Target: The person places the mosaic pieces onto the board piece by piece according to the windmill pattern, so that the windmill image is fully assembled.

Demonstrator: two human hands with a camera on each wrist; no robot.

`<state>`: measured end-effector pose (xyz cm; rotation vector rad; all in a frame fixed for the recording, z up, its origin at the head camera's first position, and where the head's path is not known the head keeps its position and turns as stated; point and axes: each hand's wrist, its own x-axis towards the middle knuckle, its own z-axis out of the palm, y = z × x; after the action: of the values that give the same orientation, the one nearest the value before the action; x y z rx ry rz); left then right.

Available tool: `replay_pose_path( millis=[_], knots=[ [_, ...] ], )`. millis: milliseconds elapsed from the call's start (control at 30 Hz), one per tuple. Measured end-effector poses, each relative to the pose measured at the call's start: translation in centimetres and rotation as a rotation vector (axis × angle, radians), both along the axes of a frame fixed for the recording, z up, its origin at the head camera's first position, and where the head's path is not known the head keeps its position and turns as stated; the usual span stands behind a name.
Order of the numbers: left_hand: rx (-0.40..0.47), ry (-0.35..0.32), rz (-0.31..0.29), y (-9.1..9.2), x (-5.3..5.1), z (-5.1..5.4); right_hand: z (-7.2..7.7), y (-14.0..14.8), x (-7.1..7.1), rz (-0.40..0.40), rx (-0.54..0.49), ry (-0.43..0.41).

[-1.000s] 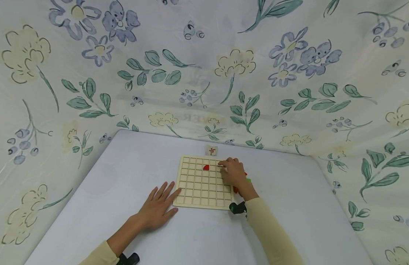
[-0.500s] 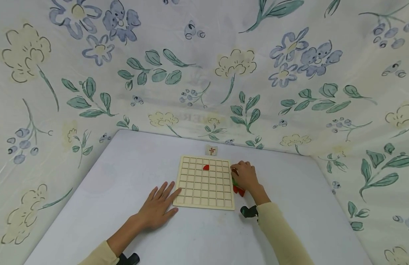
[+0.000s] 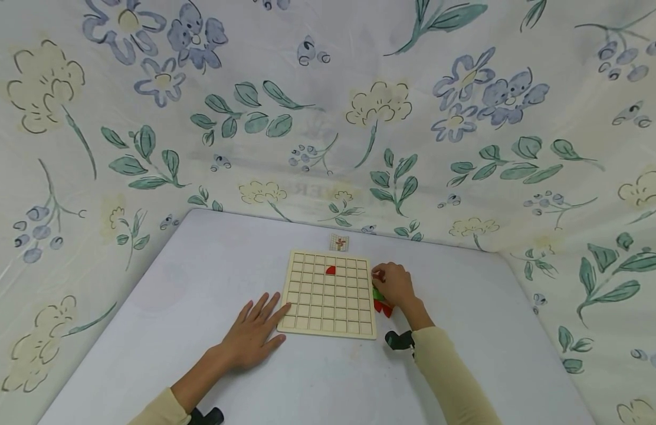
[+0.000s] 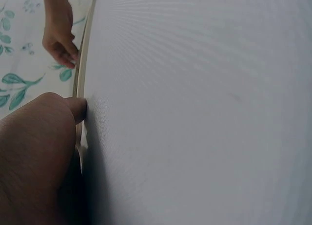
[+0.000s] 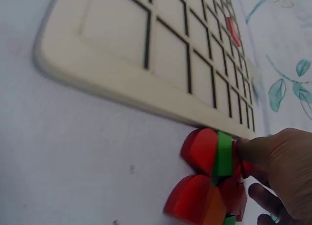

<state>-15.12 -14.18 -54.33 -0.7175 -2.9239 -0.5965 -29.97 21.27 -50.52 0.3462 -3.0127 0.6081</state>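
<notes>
A cream wooden grid board (image 3: 311, 305) lies on the table, with one red quarter-round block (image 3: 331, 270) in a cell of an upper row. My left hand (image 3: 252, 337) rests flat with spread fingers at the board's lower left, a fingertip on its edge. Just right of the board, my right hand (image 3: 394, 284) bends over a small pile of blocks, its fingers pinching a red block (image 5: 237, 154). In the right wrist view a green block (image 5: 224, 154), a rounded red block (image 5: 200, 148) and an orange-sided block (image 5: 213, 207) lie beside the fingers. The hand partly hides the pile.
A small patterned card (image 3: 339, 242) lies behind the board. The white table (image 3: 466, 307) ends at a flower-printed cloth (image 3: 328, 147) at the back. Dark wrist camera mounts (image 3: 399, 340) sit by both forearms.
My right hand has gone from over the board's upper right to the block pile on its right, then stayed there with small finger movements. The left hand has kept still.
</notes>
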Motion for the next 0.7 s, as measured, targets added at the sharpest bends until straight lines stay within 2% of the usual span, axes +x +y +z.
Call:
replay_pose_path(
  millis=[167,267,500,700],
  knots=[
    [0.001,0.016,-0.008,0.1,0.2,0.5,0.3,0.0,-0.1,0.007,-0.168,-0.068],
    [0.004,0.019,-0.014,0.1,0.3,0.7,0.5,0.1,-0.2,0.014,-0.197,-0.088],
    [-0.013,-0.002,-0.010,0.1,0.3,1.0,0.8,0.0,-0.1,-0.040,-0.257,-0.073],
    [-0.076,-0.011,0.000,0.1,0.4,1.2,1.0,-0.4,-0.2,-0.058,-0.335,-0.033]
  ],
)
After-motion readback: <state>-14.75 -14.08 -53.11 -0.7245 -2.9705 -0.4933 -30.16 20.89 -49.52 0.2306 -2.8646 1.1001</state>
